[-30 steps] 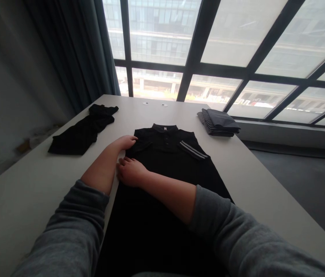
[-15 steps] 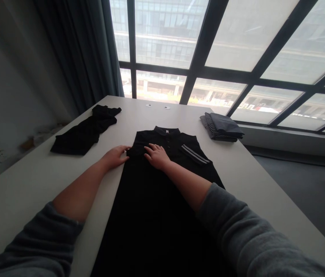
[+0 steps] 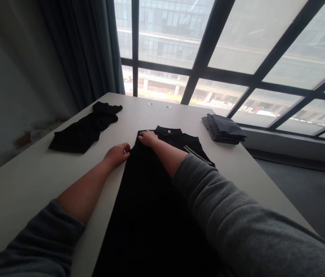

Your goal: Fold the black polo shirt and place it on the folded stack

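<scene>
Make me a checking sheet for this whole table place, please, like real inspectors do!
Surface: white table, two small pale discs near its far edge.
Job's things: black polo shirt spread out, collar at the far end.
Clutter: loosely laid black garment on the left; folded clothes stack on the right.
Grips: left grip at the shirt's left edge, pinch unclear; right grip on the shirt, left of its collar.
Cables: nothing seen.
Surroundings: big window ahead, dark curtain to the left.
</scene>
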{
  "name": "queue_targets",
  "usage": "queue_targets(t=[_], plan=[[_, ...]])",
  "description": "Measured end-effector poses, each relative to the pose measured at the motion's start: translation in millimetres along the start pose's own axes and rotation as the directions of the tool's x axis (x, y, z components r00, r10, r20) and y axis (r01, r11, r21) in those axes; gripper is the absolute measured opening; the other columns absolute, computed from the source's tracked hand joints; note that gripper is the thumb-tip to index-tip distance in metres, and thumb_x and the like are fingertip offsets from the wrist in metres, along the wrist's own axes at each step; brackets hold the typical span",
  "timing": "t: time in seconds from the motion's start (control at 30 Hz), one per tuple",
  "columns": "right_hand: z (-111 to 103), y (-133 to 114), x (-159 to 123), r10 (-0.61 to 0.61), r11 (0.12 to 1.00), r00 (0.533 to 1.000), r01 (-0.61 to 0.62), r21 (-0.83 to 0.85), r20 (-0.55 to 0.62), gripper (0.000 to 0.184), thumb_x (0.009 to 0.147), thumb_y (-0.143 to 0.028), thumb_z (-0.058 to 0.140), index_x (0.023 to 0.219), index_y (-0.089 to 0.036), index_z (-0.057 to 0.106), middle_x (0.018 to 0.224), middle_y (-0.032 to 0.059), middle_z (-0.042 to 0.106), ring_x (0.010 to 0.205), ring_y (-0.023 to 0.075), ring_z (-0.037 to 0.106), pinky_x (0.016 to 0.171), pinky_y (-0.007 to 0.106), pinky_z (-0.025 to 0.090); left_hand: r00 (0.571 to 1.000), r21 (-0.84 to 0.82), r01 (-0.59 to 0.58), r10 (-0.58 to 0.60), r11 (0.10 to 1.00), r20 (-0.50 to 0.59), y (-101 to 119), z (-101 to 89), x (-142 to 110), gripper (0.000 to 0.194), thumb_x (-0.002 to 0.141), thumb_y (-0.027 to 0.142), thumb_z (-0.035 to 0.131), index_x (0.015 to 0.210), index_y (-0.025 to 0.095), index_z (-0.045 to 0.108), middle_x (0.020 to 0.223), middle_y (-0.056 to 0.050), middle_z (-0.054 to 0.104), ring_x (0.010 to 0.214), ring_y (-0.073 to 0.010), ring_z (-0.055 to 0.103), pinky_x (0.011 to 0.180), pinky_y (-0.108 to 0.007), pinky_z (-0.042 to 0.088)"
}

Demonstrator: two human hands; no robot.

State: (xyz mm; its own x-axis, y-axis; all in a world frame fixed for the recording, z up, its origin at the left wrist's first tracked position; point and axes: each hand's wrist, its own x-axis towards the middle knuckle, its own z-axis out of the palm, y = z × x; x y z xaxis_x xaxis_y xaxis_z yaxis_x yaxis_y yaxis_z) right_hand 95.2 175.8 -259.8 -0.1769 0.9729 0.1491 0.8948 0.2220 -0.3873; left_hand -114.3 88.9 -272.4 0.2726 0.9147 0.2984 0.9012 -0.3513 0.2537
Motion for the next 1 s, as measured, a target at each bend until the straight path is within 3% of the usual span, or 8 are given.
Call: queue_targets(t=[0.1,0.23,0.4,0.5,0.73,0.9,1.0], plan=[[-1,0,17,0.027,1.0,1.0,-0.027,-0.013,-0.003,0.041,0.104,-0.039,0.05,0.136,-0.025,0.071,0.149,0.0138,0.056,0.137,0.0349,0.051,0.112,0.055,0.046,1.0,-0.005,0.012,-0.012,1.0,-0.005,5,-2.8,-2,0.015,0.085,0.031,0.062,0.098,0.026,0.069,0.099,-0.002,0.076,0.087,-0.0234,0.069,0.075,-0.032,0.05],[-2,6,37,0.046,0.999,0.999,-0.046,0.002,-0.006,0.036,0.101,-0.024,0.055,0.131,-0.021,0.074,0.137,0.0121,0.067,0.129,0.0266,0.061,0.11,0.039,0.048,1.0,-0.01,0.02,-0.02,1.0,-0.006,9,-5.8,-3,0.012,0.084,0.028,0.062,0.093,0.025,0.068,0.099,-0.004,0.075,0.087,-0.0234,0.068,0.074,-0.032,0.049],[2,8,57,0.077,0.996,0.997,-0.077,0.038,0.004,0.034,0.101,-0.04,0.062,0.114,-0.014,0.08,0.113,0.0145,0.076,0.107,0.0245,0.071,0.096,0.031,0.053,1.0,-0.007,0.013,-0.013,1.0,-0.004,8,-4.9,-2,0.012,0.084,0.028,0.062,0.094,0.025,0.068,0.101,-0.004,0.075,0.089,-0.0234,0.068,0.075,-0.033,0.049],[5,3,66,0.083,0.995,0.997,-0.083,0.048,0.002,0.031,0.1,-0.038,0.065,0.112,-0.013,0.08,0.108,0.0147,0.077,0.102,0.0237,0.073,0.091,0.03,0.054,1.0,0.003,0.001,-0.001,1.0,0.005,9,-5.1,-3,0.013,0.084,0.027,0.062,0.095,0.025,0.068,0.102,-0.004,0.074,0.09,-0.0232,0.067,0.075,-0.033,0.049],[8,-3,69,0.076,0.996,0.994,-0.073,0.048,-0.081,0.029,0.099,-0.024,0.059,0.118,-0.013,0.077,0.116,0.014,0.075,0.109,0.0233,0.068,0.098,0.03,0.051,1.0,0.09,-0.02,0.018,0.996,0.02,15,-8.4,-2,0.017,0.085,0.021,0.061,0.1,0.023,0.069,0.104,-0.007,0.072,0.093,-0.0237,0.067,0.08,-0.032,0.049],[13,-3,59,0.077,0.997,0.982,-0.073,0.031,-0.171,0.033,0.101,-0.018,0.048,0.124,-0.014,0.071,0.123,0.0145,0.072,0.113,0.0243,0.065,0.102,0.034,0.049,0.996,0.296,-0.069,0.049,0.953,0.074,29,-15.1,-5,0.028,0.093,0.019,0.051,0.111,0.022,0.072,0.105,-0.008,0.072,0.094,-0.024,0.069,0.082,-0.033,0.049],[17,-4,47,-0.002,1.0,0.968,0.002,0.0,-0.249,0.037,0.102,-0.02,0.046,0.134,-0.014,0.064,0.134,0.0164,0.064,0.118,0.0265,0.062,0.106,0.037,0.048,0.994,0.382,-0.063,0.023,0.922,0.108,36,-22.6,-8,0.027,0.095,0.019,0.051,0.108,0.02,0.075,0.103,-0.011,0.073,0.094,-0.0263,0.07,0.085,-0.036,0.05]])
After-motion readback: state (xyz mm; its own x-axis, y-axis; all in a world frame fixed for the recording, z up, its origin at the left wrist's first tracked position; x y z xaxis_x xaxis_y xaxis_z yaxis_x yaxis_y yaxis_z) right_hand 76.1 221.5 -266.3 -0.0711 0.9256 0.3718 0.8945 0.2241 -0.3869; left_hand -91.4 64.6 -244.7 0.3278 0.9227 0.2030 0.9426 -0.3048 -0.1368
